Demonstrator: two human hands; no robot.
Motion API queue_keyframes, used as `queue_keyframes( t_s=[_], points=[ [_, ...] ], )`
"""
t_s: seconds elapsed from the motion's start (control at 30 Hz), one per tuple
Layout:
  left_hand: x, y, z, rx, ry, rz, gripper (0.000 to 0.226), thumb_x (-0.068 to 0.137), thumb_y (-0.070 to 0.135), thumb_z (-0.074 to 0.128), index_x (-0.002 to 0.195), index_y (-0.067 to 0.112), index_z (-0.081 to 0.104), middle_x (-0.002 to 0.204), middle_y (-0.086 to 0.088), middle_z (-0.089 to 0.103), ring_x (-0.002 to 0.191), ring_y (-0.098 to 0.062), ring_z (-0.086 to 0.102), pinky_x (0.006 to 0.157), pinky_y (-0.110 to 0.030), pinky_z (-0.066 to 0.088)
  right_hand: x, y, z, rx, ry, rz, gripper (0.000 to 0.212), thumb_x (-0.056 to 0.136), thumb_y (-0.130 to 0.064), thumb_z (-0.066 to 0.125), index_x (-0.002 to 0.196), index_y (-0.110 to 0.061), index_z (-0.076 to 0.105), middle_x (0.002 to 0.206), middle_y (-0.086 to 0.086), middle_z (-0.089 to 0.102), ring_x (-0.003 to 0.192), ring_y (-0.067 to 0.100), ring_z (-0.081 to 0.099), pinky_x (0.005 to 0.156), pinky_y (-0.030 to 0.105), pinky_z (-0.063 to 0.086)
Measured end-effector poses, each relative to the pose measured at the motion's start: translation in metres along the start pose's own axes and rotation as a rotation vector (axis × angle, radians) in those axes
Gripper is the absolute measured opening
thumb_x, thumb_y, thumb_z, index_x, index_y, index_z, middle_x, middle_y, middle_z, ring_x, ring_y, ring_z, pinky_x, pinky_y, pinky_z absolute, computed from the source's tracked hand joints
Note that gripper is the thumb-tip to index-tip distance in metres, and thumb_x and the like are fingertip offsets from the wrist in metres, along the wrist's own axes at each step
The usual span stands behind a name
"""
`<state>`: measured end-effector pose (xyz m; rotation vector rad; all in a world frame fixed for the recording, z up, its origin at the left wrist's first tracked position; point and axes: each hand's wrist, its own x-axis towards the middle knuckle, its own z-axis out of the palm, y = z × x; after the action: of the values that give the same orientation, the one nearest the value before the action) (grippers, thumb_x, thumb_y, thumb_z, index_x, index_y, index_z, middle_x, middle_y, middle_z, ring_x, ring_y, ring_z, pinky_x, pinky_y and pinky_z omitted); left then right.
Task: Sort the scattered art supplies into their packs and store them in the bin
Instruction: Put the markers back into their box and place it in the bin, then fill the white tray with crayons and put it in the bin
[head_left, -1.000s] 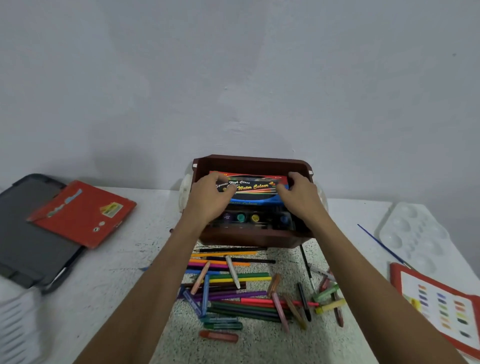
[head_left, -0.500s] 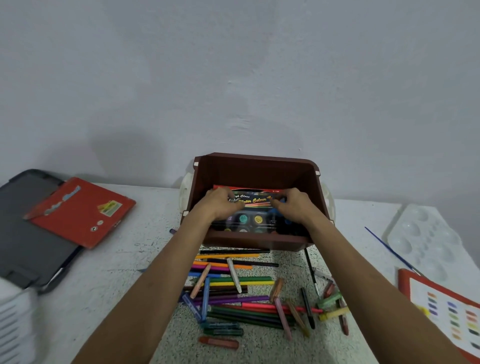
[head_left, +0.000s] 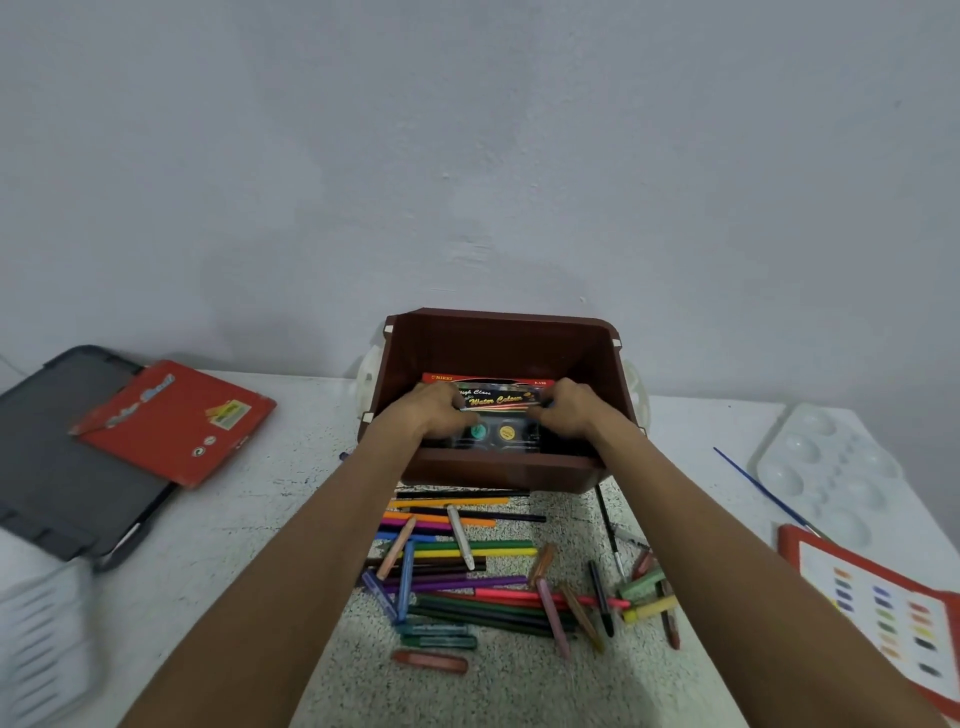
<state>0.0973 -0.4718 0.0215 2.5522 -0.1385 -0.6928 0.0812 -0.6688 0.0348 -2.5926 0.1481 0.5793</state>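
Scattered pens (head_left: 493, 553) just before brown bin (head_left: 498, 343); palette (head_left: 826, 467) right.

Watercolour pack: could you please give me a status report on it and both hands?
Left hand, right hand grip the watercolour pack at its ends. Pack low inside the bin. Loose pens and crayons on the table, nothing blocking.
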Motion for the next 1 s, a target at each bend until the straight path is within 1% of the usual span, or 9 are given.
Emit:
queue_keyframes(
  t_s=[0.13,0.27,0.37,0.47,0.53,0.6,0.73,0.87,1.0],
  points=[
    [-0.011,0.004,-0.004,0.002,0.162,0.065,0.039,0.096,0.037,0.060,0.127,0.013,0.061,0.133,-0.010,0.057,0.118,-0.024,0.056,0.097,-0.036,0.045,-0.015,-0.004,-0.009,0.047,0.044,-0.068,0.030,0.098,-0.029,0.058,0.118,-0.007,0.064,0.100,0.008,0.064,0.092,0.021,0.061,0.075,0.026,0.042],
    [-0.029,0.010,-0.008,-0.048,0.335,0.216,0.036,0.095,0.037,0.060,0.127,0.021,0.061,0.128,-0.002,0.063,0.114,-0.019,0.059,0.099,-0.043,0.050,-0.040,-0.005,-0.015,0.051,0.137,-0.186,0.042,0.097,-0.033,0.058,0.131,-0.010,0.060,0.127,0.010,0.063,0.113,0.025,0.058,0.090,0.028,0.042],
    [-0.049,0.018,-0.003,-0.134,0.383,0.301,0.032,0.096,0.036,0.059,0.125,0.022,0.062,0.126,0.002,0.064,0.115,-0.015,0.060,0.099,-0.041,0.050,-0.059,0.001,-0.017,0.063,0.195,-0.264,0.042,0.096,-0.035,0.058,0.132,-0.014,0.059,0.133,0.007,0.060,0.120,0.023,0.056,0.100,0.032,0.042],
    [-0.071,0.023,0.008,-0.227,0.454,0.377,0.025,0.097,0.030,0.058,0.120,0.022,0.065,0.118,0.006,0.066,0.106,-0.006,0.061,0.090,-0.026,0.052,-0.079,0.005,-0.016,0.122,0.243,-0.315,0.042,0.095,-0.035,0.058,0.132,-0.017,0.059,0.133,0.004,0.060,0.120,0.022,0.056,0.104,0.040,0.044],
    [-0.084,0.022,0.017,-0.273,0.526,0.391,0.021,0.098,0.028,0.059,0.116,0.021,0.067,0.111,0.009,0.066,0.100,0.001,0.058,0.080,-0.011,0.045,-0.094,0.004,-0.013,0.153,0.271,-0.345,0.041,0.095,-0.033,0.058,0.133,-0.018,0.059,0.132,0.002,0.061,0.119,0.019,0.057,0.103,0.039,0.045],
    [-0.096,0.018,0.025,-0.320,0.607,0.410,0.018,0.097,0.025,0.059,0.112,0.021,0.069,0.107,0.010,0.067,0.098,0.003,0.059,0.076,-0.007,0.042,-0.107,0.002,-0.009,0.164,0.289,-0.383,0.039,0.097,-0.029,0.057,0.133,-0.017,0.058,0.132,0.002,0.061,0.118,0.017,0.056,0.102,0.036,0.045],
    [-0.125,0.008,0.033,-0.377,0.731,0.403,0.015,0.097,0.019,0.060,0.108,0.018,0.070,0.104,0.009,0.067,0.096,0.002,0.060,0.079,-0.007,0.046,-0.128,-0.008,-0.001,0.201,0.309,-0.446,0.038,0.099,-0.027,0.055,0.135,-0.016,0.057,0.132,0.002,0.059,0.112,0.010,0.052,0.084,0.016,0.040],
    [-0.151,-0.018,0.038,-0.466,0.833,0.292,0.013,0.096,0.018,0.060,0.102,0.022,0.070,0.099,0.011,0.067,0.091,0.006,0.060,0.074,-0.006,0.045,-0.142,-0.027,0.012,0.248,0.294,-0.529,0.039,0.098,-0.024,0.055,0.136,-0.014,0.056,0.132,0.004,0.059,0.119,0.014,0.053,0.099,0.029,0.043],
    [-0.173,-0.063,0.043,-0.500,0.878,0.211,0.012,0.096,0.020,0.061,0.101,0.023,0.071,0.104,0.007,0.070,0.097,-0.003,0.063,0.082,-0.027,0.052,-0.146,-0.053,0.036,0.284,0.266,-0.589,0.036,0.097,-0.023,0.056,0.133,-0.013,0.058,0.131,0.003,0.060,0.116,0.013,0.055,0.103,0.034,0.044]
  ],
)
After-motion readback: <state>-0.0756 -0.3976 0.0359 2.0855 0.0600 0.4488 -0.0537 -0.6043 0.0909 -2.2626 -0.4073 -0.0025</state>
